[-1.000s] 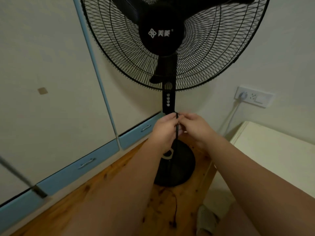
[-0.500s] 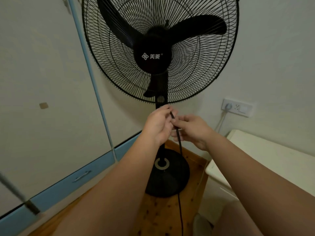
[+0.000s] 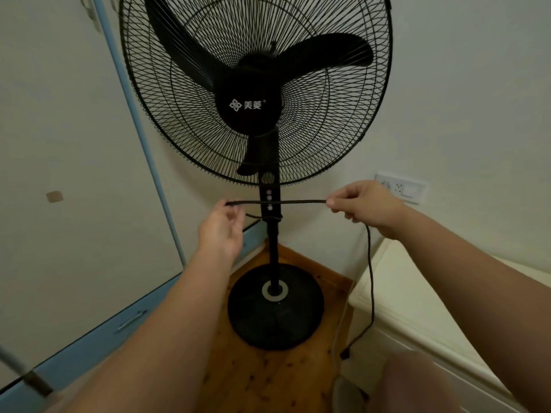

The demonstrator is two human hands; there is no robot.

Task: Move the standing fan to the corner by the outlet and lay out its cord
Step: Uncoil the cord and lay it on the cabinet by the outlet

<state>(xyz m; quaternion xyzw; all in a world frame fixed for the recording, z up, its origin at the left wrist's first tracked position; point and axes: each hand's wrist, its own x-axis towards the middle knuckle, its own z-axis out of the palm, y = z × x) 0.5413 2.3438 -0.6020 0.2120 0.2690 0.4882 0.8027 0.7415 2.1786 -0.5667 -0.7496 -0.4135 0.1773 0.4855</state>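
A black standing fan [image 3: 253,105] stands in the room corner, its round base [image 3: 275,311] on the wooden floor. Its black cord [image 3: 298,202] is stretched level in front of the pole between both hands. My left hand [image 3: 222,231] pinches one end of that stretch left of the pole. My right hand [image 3: 363,204] grips the cord to the right, and from it the cord drops down to the floor. A turn of cord stays wrapped round the pole just below the buttons. A white wall outlet [image 3: 401,187] sits right of the fan with a white plug in it.
A cream wardrobe with blue drawers [image 3: 128,323] fills the left wall. A white cabinet [image 3: 417,293] stands low on the right, close to the fan base. A grey pole [image 3: 26,374] leans at the lower left. Wooden floor [image 3: 253,377] lies between the furniture.
My hands were together at the pole on the cord; they have drawn apart, pulling a length of cord out level across the pole. The view has tilted up.
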